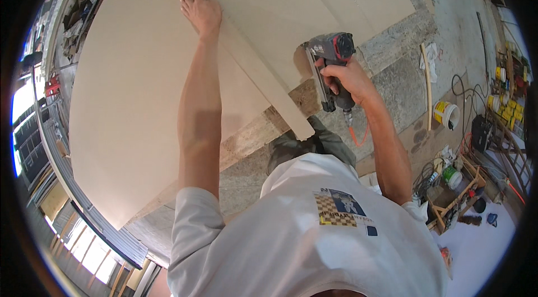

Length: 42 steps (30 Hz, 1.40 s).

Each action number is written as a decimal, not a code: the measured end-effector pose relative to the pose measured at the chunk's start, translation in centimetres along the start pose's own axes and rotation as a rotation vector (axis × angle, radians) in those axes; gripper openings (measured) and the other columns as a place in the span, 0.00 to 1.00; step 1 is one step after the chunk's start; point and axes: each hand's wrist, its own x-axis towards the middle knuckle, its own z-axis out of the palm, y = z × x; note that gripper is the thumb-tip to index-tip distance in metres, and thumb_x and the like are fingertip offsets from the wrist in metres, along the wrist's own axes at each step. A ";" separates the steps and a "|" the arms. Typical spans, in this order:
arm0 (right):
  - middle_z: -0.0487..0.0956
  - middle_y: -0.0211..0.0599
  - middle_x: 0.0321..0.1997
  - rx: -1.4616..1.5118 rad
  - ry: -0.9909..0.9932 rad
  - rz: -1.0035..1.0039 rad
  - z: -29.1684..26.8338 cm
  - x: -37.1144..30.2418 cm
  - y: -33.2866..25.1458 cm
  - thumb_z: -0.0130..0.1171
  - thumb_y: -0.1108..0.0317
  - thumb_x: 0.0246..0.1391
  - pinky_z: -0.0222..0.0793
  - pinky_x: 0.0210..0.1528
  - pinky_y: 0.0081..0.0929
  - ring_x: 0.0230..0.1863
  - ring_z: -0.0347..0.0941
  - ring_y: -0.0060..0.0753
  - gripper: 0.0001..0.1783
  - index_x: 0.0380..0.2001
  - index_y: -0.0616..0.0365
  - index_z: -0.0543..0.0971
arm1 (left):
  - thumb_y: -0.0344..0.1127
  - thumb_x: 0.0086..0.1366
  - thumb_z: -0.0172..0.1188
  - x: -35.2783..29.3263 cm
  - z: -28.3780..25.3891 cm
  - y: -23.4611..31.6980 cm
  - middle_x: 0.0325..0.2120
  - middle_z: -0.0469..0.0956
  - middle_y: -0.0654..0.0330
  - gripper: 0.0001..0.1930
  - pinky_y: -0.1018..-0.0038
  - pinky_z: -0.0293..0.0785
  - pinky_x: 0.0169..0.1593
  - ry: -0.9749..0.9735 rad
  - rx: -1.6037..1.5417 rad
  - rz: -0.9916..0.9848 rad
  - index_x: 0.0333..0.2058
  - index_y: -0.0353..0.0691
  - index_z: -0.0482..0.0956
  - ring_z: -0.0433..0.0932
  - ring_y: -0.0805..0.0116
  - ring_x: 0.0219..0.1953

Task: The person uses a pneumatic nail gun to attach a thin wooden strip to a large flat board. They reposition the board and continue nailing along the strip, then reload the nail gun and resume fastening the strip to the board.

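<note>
My left hand (202, 14) lies at the far end of a long narrow beige strip (260, 75), fingers spread and pressing on it. The strip runs diagonally across large flat beige panels (134, 89), and its near end juts past their edge toward my body. In my right hand (354, 79) is a black and red nail gun (330, 47), my fingers wrapped round its handle. It is held to the right of the strip, with its nose by the panel's near edge. An orange air hose (356, 139) hangs from the handle's base.
Worn grey boards (400, 87) show under the panels. On the floor to the right are a thin wooden batten (427, 89), a white and yellow bucket (444, 113), a pale rag (430, 57) and a wooden tool tray (448, 210). Stacked metal lengths (59, 145) stand at left.
</note>
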 end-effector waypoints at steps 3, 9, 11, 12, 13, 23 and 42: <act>0.75 0.31 0.21 -0.022 0.026 0.015 0.0 -0.2 0.1 0.61 0.72 0.53 0.62 0.19 0.24 0.17 0.68 0.22 0.11 0.41 0.61 0.80 | 0.38 0.70 0.50 0.0 -0.2 1.0 0.73 0.51 0.34 0.32 0.50 0.43 0.76 -0.023 -0.008 -0.027 0.68 0.26 0.60 0.48 0.39 0.75; 0.75 0.31 0.21 -0.042 0.051 0.021 0.5 -0.6 -0.4 0.62 0.72 0.53 0.62 0.20 0.24 0.17 0.68 0.22 0.12 0.42 0.61 0.81 | 0.39 0.70 0.50 -0.1 -0.7 1.4 0.73 0.52 0.35 0.32 0.50 0.43 0.76 -0.020 -0.010 -0.043 0.68 0.26 0.60 0.48 0.40 0.76; 0.75 0.32 0.21 -0.031 0.043 0.028 0.6 -0.7 -0.6 0.61 0.72 0.52 0.62 0.19 0.25 0.17 0.68 0.23 0.11 0.40 0.61 0.80 | 0.43 0.72 0.50 0.0 -0.6 1.2 0.74 0.51 0.37 0.33 0.53 0.43 0.77 -0.027 0.051 -0.060 0.70 0.29 0.60 0.48 0.43 0.76; 0.75 0.32 0.20 -0.023 0.045 0.029 0.6 -0.7 -0.6 0.61 0.72 0.51 0.62 0.19 0.26 0.17 0.69 0.23 0.11 0.39 0.61 0.80 | 0.43 0.72 0.50 0.1 -0.5 1.3 0.73 0.51 0.37 0.33 0.53 0.43 0.77 -0.021 0.046 -0.053 0.70 0.29 0.60 0.49 0.42 0.76; 0.75 0.32 0.20 -0.017 0.038 0.030 0.5 -0.6 -0.6 0.61 0.72 0.51 0.62 0.19 0.26 0.17 0.68 0.23 0.11 0.39 0.61 0.80 | 0.43 0.71 0.50 0.1 -0.5 1.2 0.73 0.51 0.36 0.33 0.53 0.44 0.77 -0.015 0.042 -0.046 0.69 0.29 0.61 0.49 0.42 0.76; 0.75 0.32 0.20 -0.019 0.027 0.042 0.2 -0.3 -0.7 0.61 0.73 0.53 0.62 0.19 0.25 0.17 0.68 0.23 0.11 0.41 0.62 0.80 | 0.40 0.74 0.46 -0.4 -0.5 1.8 0.72 0.53 0.36 0.29 0.51 0.46 0.76 0.026 0.050 0.008 0.68 0.26 0.61 0.51 0.41 0.75; 0.75 0.30 0.18 -0.224 -0.071 0.067 6.4 -0.6 -1.1 0.64 0.68 0.51 0.65 0.20 0.26 0.17 0.70 0.22 0.07 0.30 0.61 0.80 | 0.39 0.75 0.47 -1.2 -0.7 3.7 0.73 0.55 0.41 0.28 0.54 0.48 0.76 0.064 0.069 -0.087 0.69 0.32 0.62 0.53 0.46 0.75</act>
